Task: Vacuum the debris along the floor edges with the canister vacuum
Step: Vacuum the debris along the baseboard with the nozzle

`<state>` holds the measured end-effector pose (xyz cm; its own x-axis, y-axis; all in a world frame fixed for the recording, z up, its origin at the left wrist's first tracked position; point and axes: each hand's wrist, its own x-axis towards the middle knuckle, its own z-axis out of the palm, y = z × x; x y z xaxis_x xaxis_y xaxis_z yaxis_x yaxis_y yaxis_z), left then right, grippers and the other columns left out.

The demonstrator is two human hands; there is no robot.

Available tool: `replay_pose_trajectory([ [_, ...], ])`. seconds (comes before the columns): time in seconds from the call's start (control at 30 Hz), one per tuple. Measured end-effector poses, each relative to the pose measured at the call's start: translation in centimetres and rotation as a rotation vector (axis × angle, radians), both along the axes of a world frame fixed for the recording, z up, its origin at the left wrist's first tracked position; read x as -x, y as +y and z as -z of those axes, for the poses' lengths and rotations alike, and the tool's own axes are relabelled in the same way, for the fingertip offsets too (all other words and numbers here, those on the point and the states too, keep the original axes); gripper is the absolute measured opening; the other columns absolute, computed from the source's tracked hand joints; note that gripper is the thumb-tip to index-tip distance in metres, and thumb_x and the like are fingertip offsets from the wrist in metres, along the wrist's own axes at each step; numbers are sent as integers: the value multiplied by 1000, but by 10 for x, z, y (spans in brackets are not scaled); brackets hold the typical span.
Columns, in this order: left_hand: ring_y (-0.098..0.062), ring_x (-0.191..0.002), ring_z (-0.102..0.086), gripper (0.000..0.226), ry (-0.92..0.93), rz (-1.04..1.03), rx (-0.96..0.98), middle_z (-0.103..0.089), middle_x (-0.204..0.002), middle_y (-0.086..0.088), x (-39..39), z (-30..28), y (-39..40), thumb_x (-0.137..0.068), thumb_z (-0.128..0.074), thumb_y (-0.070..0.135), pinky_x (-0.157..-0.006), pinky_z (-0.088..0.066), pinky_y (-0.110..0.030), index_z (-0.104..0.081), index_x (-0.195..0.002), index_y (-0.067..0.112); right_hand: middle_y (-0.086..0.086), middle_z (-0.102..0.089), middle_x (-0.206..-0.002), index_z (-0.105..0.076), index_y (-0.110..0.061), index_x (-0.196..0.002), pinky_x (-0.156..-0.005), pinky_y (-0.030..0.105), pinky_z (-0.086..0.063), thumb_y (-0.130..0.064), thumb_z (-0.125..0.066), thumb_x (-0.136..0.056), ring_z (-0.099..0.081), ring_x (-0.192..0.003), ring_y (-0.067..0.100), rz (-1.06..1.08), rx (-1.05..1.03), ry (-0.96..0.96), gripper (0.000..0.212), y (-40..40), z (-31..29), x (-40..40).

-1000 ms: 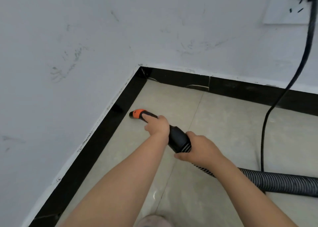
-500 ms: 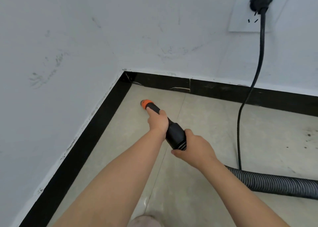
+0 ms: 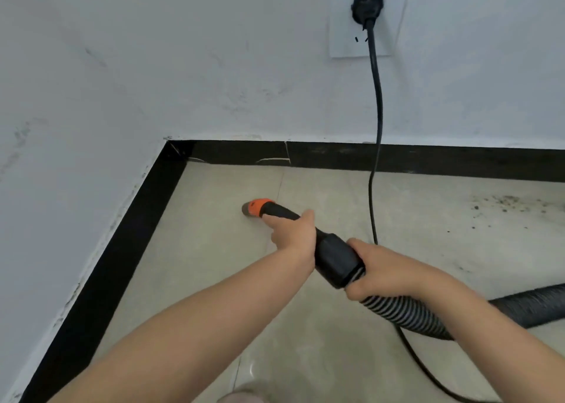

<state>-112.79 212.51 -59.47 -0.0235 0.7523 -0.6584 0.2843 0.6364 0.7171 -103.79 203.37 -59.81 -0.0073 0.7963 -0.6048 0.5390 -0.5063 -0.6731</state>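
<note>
**Pointing away from the dirt**

Gripping the nozzle (image 3: 275,211) near its orange tip, the left hand (image 3: 292,236) led, fingers curled round the black tube with the forefinger laid along it. The right hand (image 3: 382,269) held on behind it, wrapped round the cuff where the ribbed hose (image 3: 406,314) joined. The long axis of the tool ran from lower right to upper left, its mouth low over the floor tile (image 3: 214,249) and aimed toward the corner of the black skirting (image 3: 128,234). The debris (image 3: 504,202) lay the other way: scattered dark specks at the far right, near the back wall's skirting and beyond the hanging power cord (image 3: 374,158). The right hand was nearer to it. By my reckoning, reaching it meant swinging the tip rightward, past the cord.
</note>
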Motion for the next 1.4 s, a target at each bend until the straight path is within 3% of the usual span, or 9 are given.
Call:
replay_pose_trajectory([
  [0.2, -26, -121, -47, 89, -52, 177, 52, -33, -145, -7, -57, -19, -82, -92, -49, 17, -85, -37, -27, 23, -144, 29, -8, -61, -96, -49, -25, -108, -68, 15, -47, -11, -75, -60, -60, -87, 8, -48, 99, -34, 56, -72, -15, -75],
  [0.37, -21, -128, -39, 91, -57, 322, 146, -31, -147, 0, -79, -24, -144, -94, -49, 21, -102, -31, -29, 29, -141, 29, -7, -61, -91, -50, -29, -94, -72, 17, -48, -12, -67, -47, -60, -93, 13, -15, 306, 138, 52, -135, -16, -107],
  [0.57, -20, -129, -38, 91, -107, 447, 233, -31, -147, 0, -105, -25, -203, -95, -49, 24, -106, -28, -28, 29, -141, 25, -3, -59, -81, -53, -18, -87, -64, 15, -49, -3, -63, -49, -59, -75, 6, 27, 454, 258, 42, -203, -16, -133],
  [0.7, -22, -129, -38, 92, -127, 519, 255, -32, -146, -2, -124, -23, -227, -95, -49, 23, -106, -28, -29, 31, -140, 25, -2, -61, -78, -55, -15, -85, -67, 21, -51, -3, -63, -49, -60, -77, 10, 99, 470, 237, 38, -234, -17, -145],
  [0.8, -23, -124, -43, 93, -174, 557, 233, -36, -141, -4, -143, -21, -233, -93, -49, 17, -103, -34, -31, 31, -140, 27, -2, -61, -76, -55, -16, -86, -69, 23, -51, -7, -69, -47, -60, -79, 13, 184, 436, 207, 43, -250, -19, -152],
  [0.9, -24, -107, -53, 93, -268, 530, 254, -50, -117, -4, -157, -18, -234, -90, -49, 13, -101, -42, -37, 26, -143, 28, -3, -62, -84, -54, -21, -93, -75, 31, -53, -26, -78, -37, -62, -84, 13, 243, 412, 261, 62, -257, -28, -157],
  [1.07, -21, -89, -52, 90, -328, 555, 223, -50, -101, -3, -166, -5, -231, -85, -50, 11, -91, -48, -37, 14, -147, 27, -4, -63, -88, -55, -23, -96, -61, 25, -55, -55, -85, -24, -67, -75, 5, 279, 395, 313, 85, -254, -41, -150],
  [1.2, -16, -73, -50, 77, -355, 635, 193, -48, -85, -2, -163, 4, -220, -84, -48, 8, -70, -46, -30, -5, -146, 21, -4, -63, -87, -54, -22, -95, -63, 24, -55, -52, -66, -59, -65, -79, 10, 379, 329, 257, 48, -250, -37, -134],
  [1.4, -22, -80, -49, 70, -470, 709, 299, -45, -95, -8, -169, 14, -210, -86, -45, 3, -72, -48, -34, -12, -144, 27, -5, -63, -85, -55, -22, -85, -75, 25, -51, -46, -75, -71, -61, -78, 8, 534, 162, 27, 34, -254, -31, -114],
])
